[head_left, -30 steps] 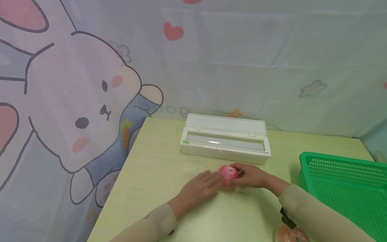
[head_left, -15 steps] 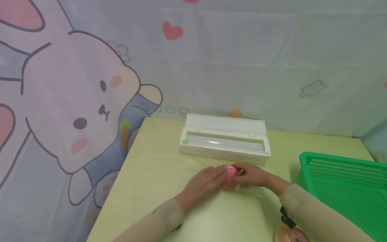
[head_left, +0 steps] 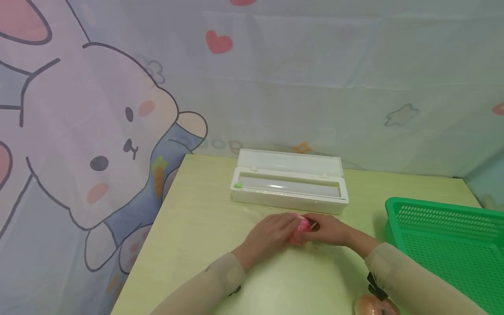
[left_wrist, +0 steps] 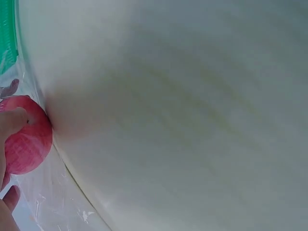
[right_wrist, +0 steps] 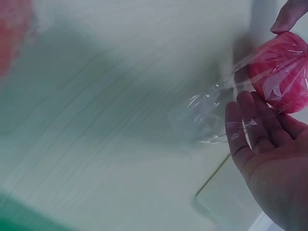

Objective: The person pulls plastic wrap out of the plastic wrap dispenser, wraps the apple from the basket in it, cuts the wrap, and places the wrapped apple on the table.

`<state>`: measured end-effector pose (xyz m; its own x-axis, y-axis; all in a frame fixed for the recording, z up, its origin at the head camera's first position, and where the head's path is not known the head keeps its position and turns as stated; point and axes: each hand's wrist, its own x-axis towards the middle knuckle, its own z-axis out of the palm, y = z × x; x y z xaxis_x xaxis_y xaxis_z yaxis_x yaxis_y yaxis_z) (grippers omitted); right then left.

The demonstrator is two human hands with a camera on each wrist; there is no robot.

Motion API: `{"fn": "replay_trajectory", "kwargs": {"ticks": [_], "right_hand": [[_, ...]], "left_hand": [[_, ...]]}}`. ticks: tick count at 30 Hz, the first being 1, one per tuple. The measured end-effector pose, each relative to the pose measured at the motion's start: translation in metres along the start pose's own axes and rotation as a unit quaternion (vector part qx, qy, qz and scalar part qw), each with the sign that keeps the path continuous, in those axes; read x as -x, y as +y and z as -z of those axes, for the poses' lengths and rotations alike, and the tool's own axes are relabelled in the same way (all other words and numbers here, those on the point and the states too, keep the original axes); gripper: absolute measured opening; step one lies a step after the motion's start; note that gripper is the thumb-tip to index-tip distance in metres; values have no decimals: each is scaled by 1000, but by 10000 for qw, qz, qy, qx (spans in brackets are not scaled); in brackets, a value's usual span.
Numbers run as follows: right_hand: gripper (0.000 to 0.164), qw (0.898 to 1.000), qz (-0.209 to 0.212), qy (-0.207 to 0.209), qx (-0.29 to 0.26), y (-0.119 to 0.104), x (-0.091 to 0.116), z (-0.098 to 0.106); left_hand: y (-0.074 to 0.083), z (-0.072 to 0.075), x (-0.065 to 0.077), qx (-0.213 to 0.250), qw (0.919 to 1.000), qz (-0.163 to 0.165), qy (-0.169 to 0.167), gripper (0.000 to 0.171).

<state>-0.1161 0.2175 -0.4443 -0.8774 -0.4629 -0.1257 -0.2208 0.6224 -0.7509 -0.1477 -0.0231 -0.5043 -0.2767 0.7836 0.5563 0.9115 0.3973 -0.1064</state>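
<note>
A pinkish-red apple [head_left: 303,228] sits on the table between the hands, in the head view. From its right side the right hand [head_left: 330,229] grips it between thumb and fingers. The left hand [head_left: 268,232] lies against its left side, extended fingers reaching over the skin and hiding part of it. Thin clear plastic film [right_wrist: 204,115] clings to the apple and trails off it in the right wrist view. In the left wrist view the apple [left_wrist: 30,142] shows a stem hollow, with fingers across it and film below.
Behind the hands stands a white cling film box [head_left: 289,189], lid up, with a roll inside. A green perforated basket [head_left: 453,249] is on the right. An orange-brown rounded thing [head_left: 372,303] lies below the right forearm, partly cut off. A printed cloth [head_left: 283,87] hangs behind.
The left hand has moved right and now covers more of the apple's left side. The right hand keeps its grip at about the same place. The head view has shifted slightly.
</note>
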Motion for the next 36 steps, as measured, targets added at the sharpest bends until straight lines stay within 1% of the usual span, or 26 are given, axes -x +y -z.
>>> {"fn": "replay_trajectory", "kwargs": {"ticks": [2,4,6,8,11,12,14,17,20,23,25,30,33,36], "right_hand": [[57,9999,-30,112,114,-4,5,1],[67,9985,-34,313,445,-10,11,4],[76,9941,-56,574,920,-15,18,6],[84,9841,-42,825,1573,-19,24,7],[84,9649,194,1055,2398,-22,30,5],[83,9584,301,1108,2614,-22,31,4],[81,9487,476,1182,2894,-22,32,1],[79,9434,594,1274,3005,-24,30,-3],[77,9426,590,1334,3004,-25,27,-4],[76,9432,582,1383,2963,-26,22,-6],[74,9440,587,1425,2917,-25,18,-7],[75,9453,583,1549,2810,-22,10,-10],[77,9461,559,1566,2779,-20,7,-11],[82,9490,498,1596,2674,-20,6,-10]], "left_hand": [[-1,1,-4,127,9999,91,-64,59],[-1,1,-8,276,9992,208,-180,60],[-2,2,-12,404,9980,357,-323,61],[-3,3,-16,565,9959,529,-470,62],[-6,4,-21,824,9907,836,-692,64],[-7,5,-23,915,9883,948,-763,64],[-10,5,-26,1094,9831,1147,-920,65],[-13,6,-30,1340,9746,1376,-1148,66],[-15,5,-33,1543,9673,1521,-1320,68],[-18,4,-34,1718,9614,1650,-1375,70],[-20,3,-34,1798,9595,1678,-1372,71],[-22,4,-36,1949,9588,1622,-1284,73],[-23,7,-39,2092,9543,1701,-1292,74],[-25,9,-42,2218,9477,1817,-1403,75]]}}
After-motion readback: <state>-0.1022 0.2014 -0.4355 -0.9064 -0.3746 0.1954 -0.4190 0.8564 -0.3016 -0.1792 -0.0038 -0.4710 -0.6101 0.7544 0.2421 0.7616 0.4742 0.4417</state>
